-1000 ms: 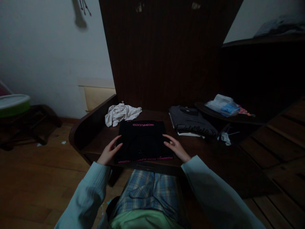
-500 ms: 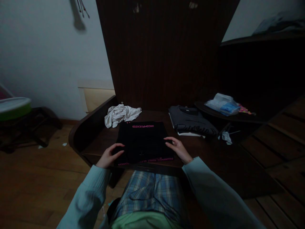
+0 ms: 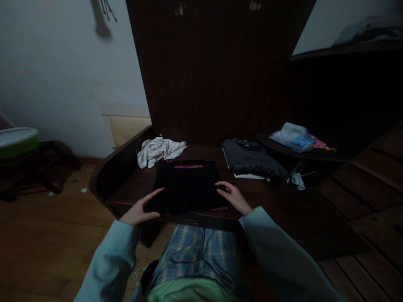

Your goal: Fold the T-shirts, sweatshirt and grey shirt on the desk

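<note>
A black garment (image 3: 189, 188) with pink lettering lies folded into a flat rectangle on the dark wooden bench (image 3: 129, 191). The word "UNCOMPLICATED" reads upside down near its far edge, and more pink print runs along the near edge. At the garment's left side is my left hand (image 3: 140, 211), thumb and fingers spread wide along the edge. My right hand (image 3: 233, 197) rests at the right edge with thumb and forefinger apart. Neither hand visibly grips the cloth.
A crumpled white cloth (image 3: 160, 151) lies at the bench's back left. Folded grey shirts (image 3: 252, 159) are stacked to the right. Beyond them a small shelf (image 3: 330, 157) bears a plastic packet (image 3: 292, 137). A green-sided tub (image 3: 19, 142) stands on a stool at far left.
My left hand has spread wider, its thumb moving down toward the garment's near left corner. My right hand stays almost in place at the right edge.
</note>
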`<state>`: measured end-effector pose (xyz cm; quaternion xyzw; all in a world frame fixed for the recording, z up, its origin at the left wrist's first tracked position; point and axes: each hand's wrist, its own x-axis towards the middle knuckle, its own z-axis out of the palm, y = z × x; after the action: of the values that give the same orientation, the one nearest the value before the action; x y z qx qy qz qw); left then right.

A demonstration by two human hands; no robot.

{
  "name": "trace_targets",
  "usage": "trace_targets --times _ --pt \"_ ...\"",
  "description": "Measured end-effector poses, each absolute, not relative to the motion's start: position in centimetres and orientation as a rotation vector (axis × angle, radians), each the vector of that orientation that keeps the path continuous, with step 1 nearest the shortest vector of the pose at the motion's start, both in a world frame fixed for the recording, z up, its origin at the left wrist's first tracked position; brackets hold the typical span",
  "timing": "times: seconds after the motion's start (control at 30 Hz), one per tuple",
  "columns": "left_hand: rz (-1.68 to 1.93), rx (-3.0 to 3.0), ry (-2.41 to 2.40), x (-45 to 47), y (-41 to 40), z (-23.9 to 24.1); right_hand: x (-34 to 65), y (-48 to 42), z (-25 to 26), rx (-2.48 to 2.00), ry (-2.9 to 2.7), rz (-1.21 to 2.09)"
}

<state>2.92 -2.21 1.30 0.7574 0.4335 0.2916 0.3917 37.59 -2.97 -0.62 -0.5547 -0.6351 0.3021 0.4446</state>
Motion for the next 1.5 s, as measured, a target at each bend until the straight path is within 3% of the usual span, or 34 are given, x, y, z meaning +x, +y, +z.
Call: trace_targets --times 0.67,1.13,1.33,1.5 --pt "0.952 1.786 1.209 4.2 -3.2 0.0 37.6 -2.6 -1.1 -1.400 -1.596 0.718" --pt "0.880 1.877 1.193 3.8 -3.0 -0.3 37.8 -2.7 -1.1 -1.345 -1.544 0.771" --pt "0.842 1.943 1.292 4.4 -3.4 0.2 37.8 -3.2 -1.3 -1.421 -1.502 0.632" --pt "0.822 1.980 1.283 4.4 -3.4 0.2 38.3 -3.5 -2.2 -1.370 -1.517 0.747"
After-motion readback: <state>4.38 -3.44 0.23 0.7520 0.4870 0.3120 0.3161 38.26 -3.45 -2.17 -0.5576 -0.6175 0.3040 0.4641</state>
